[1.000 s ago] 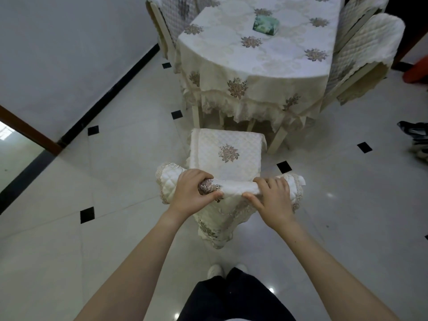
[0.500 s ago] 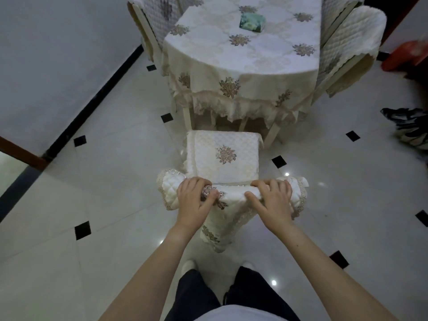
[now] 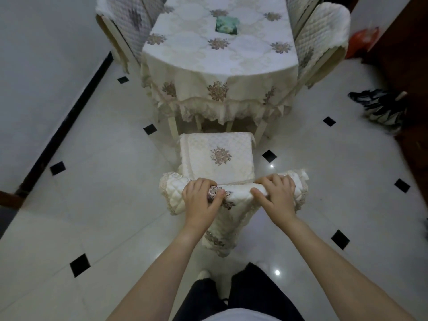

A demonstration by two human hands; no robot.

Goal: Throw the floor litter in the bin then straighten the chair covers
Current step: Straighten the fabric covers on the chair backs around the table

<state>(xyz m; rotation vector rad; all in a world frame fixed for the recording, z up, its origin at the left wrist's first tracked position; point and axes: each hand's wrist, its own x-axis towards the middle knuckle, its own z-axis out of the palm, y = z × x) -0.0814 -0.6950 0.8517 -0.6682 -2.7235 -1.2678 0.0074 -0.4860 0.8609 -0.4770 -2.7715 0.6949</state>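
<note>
I judge the litter step done, since none shows on the pale tiled floor (image 3: pixel 92 216). My left hand (image 3: pixel 201 198) and right hand (image 3: pixel 276 195) curl their fingers around the cream quilted lace-edged chair cover (image 3: pixel 234 218), bunched along the near chair's backrest. The quilted covers on the far chairs (image 3: pixel 322 35) probably come next.

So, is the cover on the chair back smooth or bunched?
Bunched: the cover lies rolled under the left hand and right hand.
</note>
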